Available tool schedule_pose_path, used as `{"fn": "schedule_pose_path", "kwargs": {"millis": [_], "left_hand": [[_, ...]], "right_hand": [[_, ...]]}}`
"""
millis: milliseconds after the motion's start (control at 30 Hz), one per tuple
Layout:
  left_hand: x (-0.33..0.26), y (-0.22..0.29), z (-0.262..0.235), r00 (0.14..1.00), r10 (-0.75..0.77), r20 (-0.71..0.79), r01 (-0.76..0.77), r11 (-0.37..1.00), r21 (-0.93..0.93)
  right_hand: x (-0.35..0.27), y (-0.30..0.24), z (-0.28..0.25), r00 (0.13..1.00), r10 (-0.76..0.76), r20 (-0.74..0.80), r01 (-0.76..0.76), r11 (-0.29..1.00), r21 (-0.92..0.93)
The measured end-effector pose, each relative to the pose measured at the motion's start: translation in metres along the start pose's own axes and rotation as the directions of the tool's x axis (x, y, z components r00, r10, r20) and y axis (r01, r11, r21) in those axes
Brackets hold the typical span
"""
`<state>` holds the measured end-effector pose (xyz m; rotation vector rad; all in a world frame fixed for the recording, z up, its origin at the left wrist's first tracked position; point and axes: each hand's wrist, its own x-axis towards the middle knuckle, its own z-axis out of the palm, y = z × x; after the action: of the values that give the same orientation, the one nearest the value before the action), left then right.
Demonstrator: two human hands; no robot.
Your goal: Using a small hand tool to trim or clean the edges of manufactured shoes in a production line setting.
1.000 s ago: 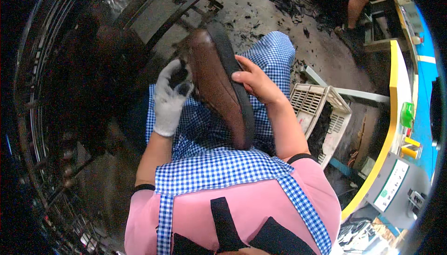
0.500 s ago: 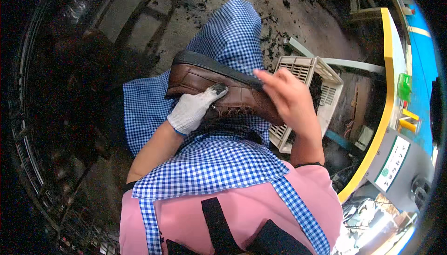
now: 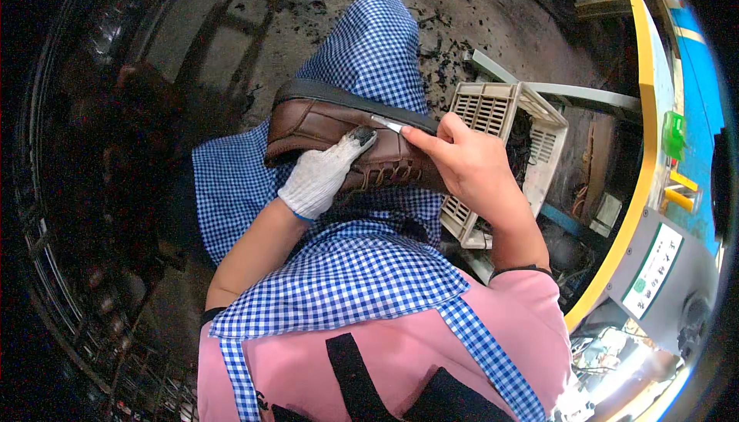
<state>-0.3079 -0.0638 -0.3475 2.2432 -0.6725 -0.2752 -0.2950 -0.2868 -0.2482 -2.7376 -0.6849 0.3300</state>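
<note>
A brown leather shoe point(image 3: 317, 120) with a thick black sole point(image 3: 339, 95) lies on its side across my lap, over a blue-and-white checked apron point(image 3: 369, 45). My left hand point(image 3: 319, 175), in a white knit glove with a darkened thumb tip, grips the shoe near its laces; its other fingers are hidden under the shoe. My right hand point(image 3: 473, 160) is bare and closed on a small flat metal blade point(image 3: 387, 124). The index finger stretches along the blade, whose tip lies against the leather just below the sole edge. The blade's handle end is hidden in the hand.
A cream plastic crate point(image 3: 479, 106) with dark scraps inside stands on the floor to my right. Beyond it are a yellow-edged bench point(image 3: 645, 129) and a grey machine housing point(image 3: 670, 260). Dark scraps litter the floor point(image 3: 323, 14) ahead.
My right hand has come down and turned against the shoe's side, and the blade now shows. The shoe and my left hand sit slightly farther left in the picture, with the grip kept.
</note>
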Motion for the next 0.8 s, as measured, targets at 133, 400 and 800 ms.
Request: {"fn": "schedule_pose_path", "kwargs": {"millis": [133,400,800], "left_hand": [[0.005,0.003,0.007,0.933,-0.288,0.215,0.359,0.719,-0.596],[0.005,-0.006,0.012,0.963,-0.205,0.177,0.248,0.928,-0.278],[0.027,0.026,-0.005,0.656,-0.655,0.376,0.706,0.354,-0.614]], "right_hand": [[0.001,0.002,0.015,0.996,0.017,-0.088,-0.023,0.998,-0.06],[0.005,0.013,0.003,0.999,-0.02,-0.027,0.021,0.999,0.025],[0.004,0.015,0.009,0.992,0.054,-0.111,-0.042,0.994,0.105]]}}
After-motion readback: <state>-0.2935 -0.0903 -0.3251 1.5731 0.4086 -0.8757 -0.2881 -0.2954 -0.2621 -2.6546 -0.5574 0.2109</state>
